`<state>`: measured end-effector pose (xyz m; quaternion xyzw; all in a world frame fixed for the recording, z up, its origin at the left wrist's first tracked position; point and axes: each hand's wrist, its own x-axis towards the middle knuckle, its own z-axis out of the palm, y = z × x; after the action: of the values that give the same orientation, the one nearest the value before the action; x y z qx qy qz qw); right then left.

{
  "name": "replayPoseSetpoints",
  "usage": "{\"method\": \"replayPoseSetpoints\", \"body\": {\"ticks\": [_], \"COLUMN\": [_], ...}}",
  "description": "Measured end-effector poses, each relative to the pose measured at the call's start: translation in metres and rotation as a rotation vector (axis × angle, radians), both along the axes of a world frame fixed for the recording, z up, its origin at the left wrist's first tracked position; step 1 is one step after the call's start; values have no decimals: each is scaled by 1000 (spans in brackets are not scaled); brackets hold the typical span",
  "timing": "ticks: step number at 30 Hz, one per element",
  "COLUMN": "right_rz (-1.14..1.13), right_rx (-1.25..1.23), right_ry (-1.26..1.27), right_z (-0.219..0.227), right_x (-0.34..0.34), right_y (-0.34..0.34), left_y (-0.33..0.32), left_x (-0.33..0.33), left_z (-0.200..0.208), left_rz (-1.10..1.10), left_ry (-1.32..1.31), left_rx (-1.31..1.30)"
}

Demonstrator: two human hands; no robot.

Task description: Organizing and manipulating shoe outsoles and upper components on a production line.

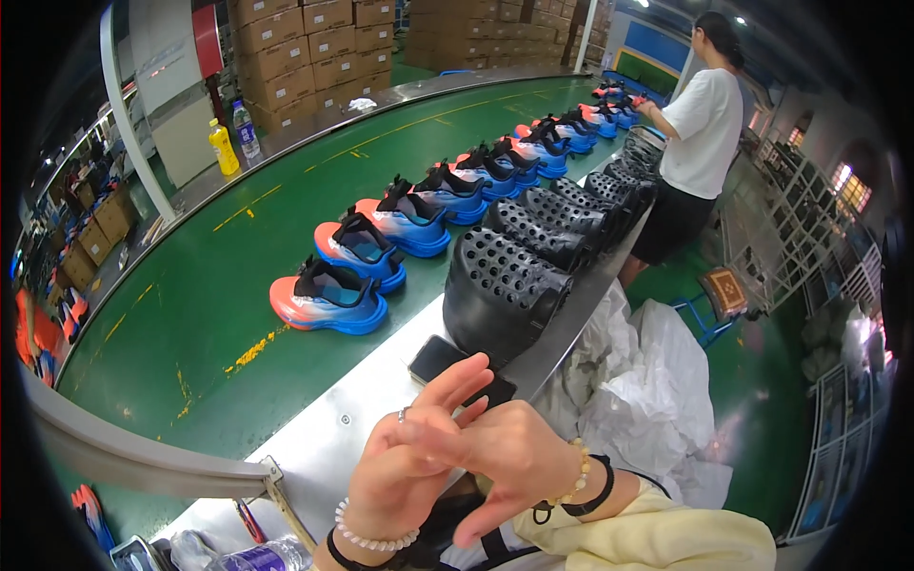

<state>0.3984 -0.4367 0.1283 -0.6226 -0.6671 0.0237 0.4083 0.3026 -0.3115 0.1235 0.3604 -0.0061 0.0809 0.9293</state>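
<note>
My left hand (400,466), with a ring and a pale beaded bracelet, is raised over the metal ledge, its fingers stretched out and apart. Across it lies my right hand (519,452), fingers pointing left over the left palm and thumb spread downward. Nothing shows in either hand, and the hands touch or overlap. Just beyond the left fingertips a dark phone (440,359) lies on the ledge, partly covered by them. Nearest behind it stands a black rounded piece with round holes (500,295). A coral and blue sports shoe (333,303) sits on the green belt, farther left.
More shoes (409,224) line the green conveyor belt (209,314); more black perforated pieces (543,228) stand along the metal ledge (333,419). White plastic sheeting (657,381) hangs at right. A person (705,124) stands farther along. Bottles (224,147) and cartons (314,57) are beyond.
</note>
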Motion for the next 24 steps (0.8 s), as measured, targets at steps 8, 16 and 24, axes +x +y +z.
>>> {"method": "replayPoseSetpoints", "body": {"ticks": [8, 16, 24], "right_rz": [154, 308, 277], "right_rx": [-192, -110, -194], "right_ry": [542, 978, 853], "right_z": [-4, -11, -10], "right_x": [12, 10, 24], "right_y": [-7, -7, -14], "left_y": [-8, -9, -8], "left_x": [12, 20, 24], "left_z": [4, 9, 9], "left_rz": [33, 109, 117], "left_ry": [9, 64, 43], "left_rx": [128, 252, 200]}}
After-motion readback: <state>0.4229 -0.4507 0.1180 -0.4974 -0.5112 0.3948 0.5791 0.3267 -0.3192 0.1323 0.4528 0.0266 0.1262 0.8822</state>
